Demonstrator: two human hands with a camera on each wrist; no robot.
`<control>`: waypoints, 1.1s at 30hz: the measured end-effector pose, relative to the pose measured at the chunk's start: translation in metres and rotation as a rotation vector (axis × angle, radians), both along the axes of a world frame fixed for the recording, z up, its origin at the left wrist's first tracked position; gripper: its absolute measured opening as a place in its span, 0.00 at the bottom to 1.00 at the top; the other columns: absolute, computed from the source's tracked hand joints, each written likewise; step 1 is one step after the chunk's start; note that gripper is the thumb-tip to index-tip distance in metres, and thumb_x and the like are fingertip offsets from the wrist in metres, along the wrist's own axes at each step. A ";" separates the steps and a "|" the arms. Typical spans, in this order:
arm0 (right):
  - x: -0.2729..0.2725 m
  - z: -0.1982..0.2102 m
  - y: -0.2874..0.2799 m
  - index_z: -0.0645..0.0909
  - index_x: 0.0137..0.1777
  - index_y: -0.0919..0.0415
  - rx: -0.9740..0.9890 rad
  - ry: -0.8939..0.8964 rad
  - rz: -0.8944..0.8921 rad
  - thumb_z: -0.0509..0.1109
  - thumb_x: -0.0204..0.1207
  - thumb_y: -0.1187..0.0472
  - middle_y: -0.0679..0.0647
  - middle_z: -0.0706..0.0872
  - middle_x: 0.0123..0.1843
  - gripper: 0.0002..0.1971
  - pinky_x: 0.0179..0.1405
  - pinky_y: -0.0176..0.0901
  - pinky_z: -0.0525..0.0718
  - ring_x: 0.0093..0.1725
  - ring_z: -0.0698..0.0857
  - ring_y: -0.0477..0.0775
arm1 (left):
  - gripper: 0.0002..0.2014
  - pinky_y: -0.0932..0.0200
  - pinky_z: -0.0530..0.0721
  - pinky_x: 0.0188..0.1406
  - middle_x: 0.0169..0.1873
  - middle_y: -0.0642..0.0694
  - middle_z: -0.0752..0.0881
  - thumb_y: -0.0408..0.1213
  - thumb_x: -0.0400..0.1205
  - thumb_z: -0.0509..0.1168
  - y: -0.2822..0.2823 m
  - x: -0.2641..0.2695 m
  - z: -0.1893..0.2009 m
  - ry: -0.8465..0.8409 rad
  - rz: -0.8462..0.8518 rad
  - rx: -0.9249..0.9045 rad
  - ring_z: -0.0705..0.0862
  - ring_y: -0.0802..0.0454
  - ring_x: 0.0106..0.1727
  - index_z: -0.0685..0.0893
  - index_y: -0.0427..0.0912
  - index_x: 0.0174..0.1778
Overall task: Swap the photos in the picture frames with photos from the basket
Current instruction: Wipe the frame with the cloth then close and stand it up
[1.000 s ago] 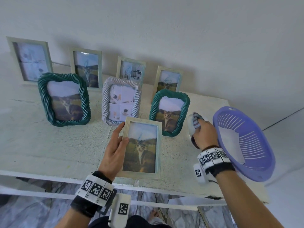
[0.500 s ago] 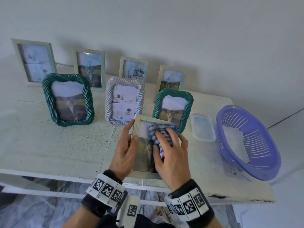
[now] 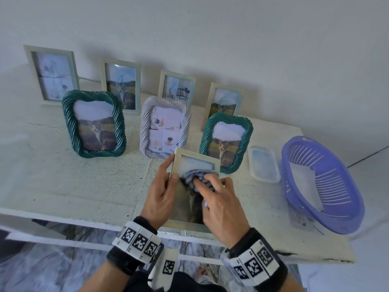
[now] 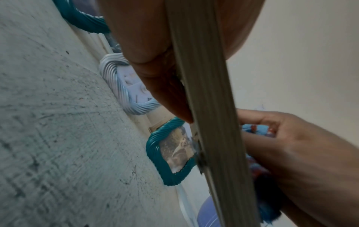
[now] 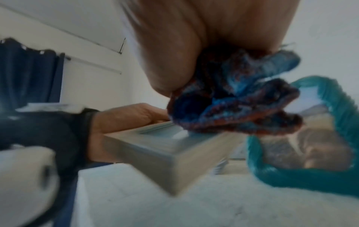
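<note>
A pale wooden picture frame with a cat photo is tilted up off the white table's front edge. My left hand grips its left side, thumb on the front; the left wrist view shows the frame's edge between thumb and fingers. My right hand holds a bunched blue-and-red checked cloth and presses it on the glass. In the right wrist view the cloth sits on the frame. A purple basket at the right holds a white photo sheet.
Several other frames stand on the table: two teal twisted ones, a white twisted one, and pale ones along the wall. A clear plastic lid lies beside the basket.
My right hand came from the basket side with the cloth onto the frame's glass, then slid it a little down the glass. The left hand kept its grip on the frame.
</note>
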State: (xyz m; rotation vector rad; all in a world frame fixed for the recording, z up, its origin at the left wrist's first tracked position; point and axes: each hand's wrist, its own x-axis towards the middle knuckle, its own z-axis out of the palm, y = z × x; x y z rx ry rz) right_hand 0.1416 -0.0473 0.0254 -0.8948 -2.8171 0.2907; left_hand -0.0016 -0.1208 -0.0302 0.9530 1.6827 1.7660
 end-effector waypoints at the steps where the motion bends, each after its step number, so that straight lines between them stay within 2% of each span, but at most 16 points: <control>1: -0.001 0.001 0.008 0.79 0.69 0.55 0.009 -0.010 -0.027 0.71 0.69 0.69 0.54 0.75 0.65 0.26 0.40 0.48 0.89 0.53 0.74 0.60 | 0.24 0.27 0.82 0.42 0.40 0.23 0.81 0.52 0.85 0.56 -0.001 0.002 -0.002 0.013 0.004 0.001 0.79 0.23 0.39 0.67 0.58 0.79; 4: -0.009 0.009 0.017 0.78 0.70 0.55 0.049 -0.029 -0.077 0.69 0.71 0.68 0.55 0.75 0.64 0.25 0.40 0.50 0.89 0.54 0.73 0.62 | 0.22 0.34 0.80 0.35 0.37 0.24 0.80 0.49 0.85 0.55 -0.001 0.006 -0.001 0.056 0.028 0.005 0.77 0.29 0.33 0.68 0.59 0.78; 7: -0.009 0.011 0.000 0.80 0.67 0.56 0.024 -0.042 0.042 0.73 0.68 0.67 0.55 0.75 0.61 0.25 0.34 0.47 0.89 0.53 0.75 0.61 | 0.23 0.25 0.82 0.43 0.42 0.23 0.82 0.51 0.85 0.56 0.000 -0.003 -0.001 0.041 0.026 -0.002 0.80 0.23 0.40 0.68 0.62 0.78; 9: -0.006 0.012 0.001 0.82 0.65 0.56 0.024 -0.052 0.091 0.75 0.68 0.67 0.55 0.76 0.60 0.24 0.32 0.46 0.89 0.53 0.76 0.61 | 0.24 0.23 0.81 0.43 0.42 0.23 0.83 0.52 0.85 0.56 0.000 -0.010 -0.003 0.044 0.031 -0.015 0.81 0.23 0.41 0.67 0.61 0.79; 14: -0.018 0.020 0.020 0.81 0.66 0.57 0.094 -0.053 -0.038 0.70 0.73 0.64 0.55 0.75 0.60 0.20 0.34 0.47 0.88 0.58 0.74 0.62 | 0.22 0.24 0.81 0.38 0.40 0.22 0.81 0.51 0.85 0.56 0.000 -0.004 -0.002 0.059 0.029 -0.007 0.80 0.24 0.37 0.67 0.68 0.77; 16: -0.017 0.018 0.006 0.83 0.63 0.57 0.074 -0.057 0.052 0.72 0.70 0.65 0.54 0.76 0.58 0.20 0.31 0.45 0.87 0.55 0.76 0.60 | 0.22 0.29 0.81 0.37 0.39 0.23 0.81 0.46 0.86 0.56 -0.003 -0.009 -0.003 0.058 0.049 -0.022 0.79 0.28 0.34 0.68 0.63 0.77; 18: -0.012 0.016 0.003 0.84 0.62 0.56 0.058 -0.071 0.119 0.74 0.69 0.64 0.54 0.76 0.58 0.19 0.30 0.46 0.88 0.53 0.76 0.59 | 0.23 0.41 0.81 0.32 0.37 0.27 0.82 0.41 0.87 0.55 -0.006 -0.012 -0.003 0.078 0.059 -0.033 0.77 0.35 0.31 0.67 0.56 0.79; 20: -0.016 0.017 0.018 0.84 0.63 0.55 0.079 -0.079 0.053 0.72 0.71 0.63 0.54 0.76 0.60 0.18 0.34 0.50 0.89 0.57 0.75 0.61 | 0.22 0.61 0.73 0.24 0.28 0.40 0.78 0.36 0.88 0.56 -0.009 -0.009 -0.002 0.101 0.064 -0.030 0.71 0.56 0.24 0.66 0.52 0.79; 21: -0.018 0.019 0.025 0.84 0.63 0.56 0.100 -0.085 0.003 0.71 0.72 0.63 0.55 0.75 0.61 0.18 0.36 0.51 0.89 0.58 0.74 0.62 | 0.22 0.65 0.69 0.23 0.25 0.46 0.75 0.33 0.89 0.56 -0.010 -0.008 -0.004 0.109 0.074 -0.029 0.68 0.61 0.23 0.66 0.51 0.79; 22: -0.020 0.020 0.028 0.84 0.63 0.56 0.112 -0.090 -0.024 0.71 0.73 0.63 0.56 0.75 0.61 0.18 0.36 0.52 0.89 0.59 0.74 0.63 | 0.22 0.66 0.68 0.23 0.23 0.48 0.73 0.32 0.89 0.56 -0.010 -0.008 -0.004 0.102 0.078 -0.028 0.67 0.62 0.23 0.66 0.51 0.79; 25: -0.016 0.019 0.012 0.85 0.59 0.57 0.079 -0.077 0.090 0.74 0.69 0.63 0.55 0.77 0.58 0.17 0.30 0.49 0.88 0.55 0.76 0.62 | 0.22 0.62 0.70 0.24 0.26 0.38 0.74 0.35 0.89 0.56 -0.012 -0.014 0.001 0.081 0.082 -0.041 0.69 0.57 0.25 0.67 0.46 0.81; 28: -0.006 0.018 0.010 0.87 0.53 0.56 0.110 -0.099 0.158 0.78 0.65 0.62 0.54 0.79 0.54 0.15 0.23 0.45 0.85 0.50 0.78 0.59 | 0.23 0.67 0.68 0.22 0.25 0.44 0.70 0.30 0.89 0.56 -0.017 -0.019 0.003 0.108 0.107 -0.065 0.66 0.61 0.22 0.66 0.44 0.81; 29: -0.009 0.020 0.017 0.87 0.53 0.57 0.137 -0.100 0.119 0.78 0.65 0.62 0.54 0.79 0.54 0.14 0.23 0.44 0.84 0.50 0.77 0.60 | 0.23 0.62 0.71 0.21 0.25 0.41 0.71 0.32 0.89 0.56 -0.016 -0.020 0.004 0.110 0.100 -0.068 0.68 0.57 0.22 0.66 0.47 0.81; 31: -0.015 0.024 0.028 0.87 0.54 0.57 0.163 -0.088 0.041 0.76 0.67 0.63 0.56 0.78 0.56 0.14 0.25 0.46 0.84 0.52 0.76 0.61 | 0.23 0.43 0.81 0.25 0.30 0.26 0.77 0.43 0.88 0.57 -0.013 -0.021 0.004 0.064 0.072 -0.060 0.76 0.32 0.28 0.66 0.53 0.81; 32: -0.017 0.024 0.028 0.86 0.55 0.57 0.157 -0.087 0.042 0.75 0.68 0.63 0.56 0.77 0.57 0.15 0.26 0.47 0.85 0.52 0.76 0.62 | 0.25 0.33 0.82 0.30 0.34 0.22 0.79 0.47 0.86 0.57 -0.011 -0.024 0.003 0.034 0.068 -0.057 0.78 0.26 0.31 0.67 0.55 0.81; 33: -0.017 0.023 0.025 0.86 0.56 0.57 0.146 -0.083 0.078 0.74 0.69 0.63 0.56 0.77 0.57 0.15 0.26 0.47 0.85 0.52 0.76 0.62 | 0.26 0.31 0.81 0.32 0.36 0.21 0.79 0.50 0.85 0.57 -0.011 -0.026 0.002 0.011 0.065 -0.062 0.78 0.25 0.32 0.67 0.56 0.81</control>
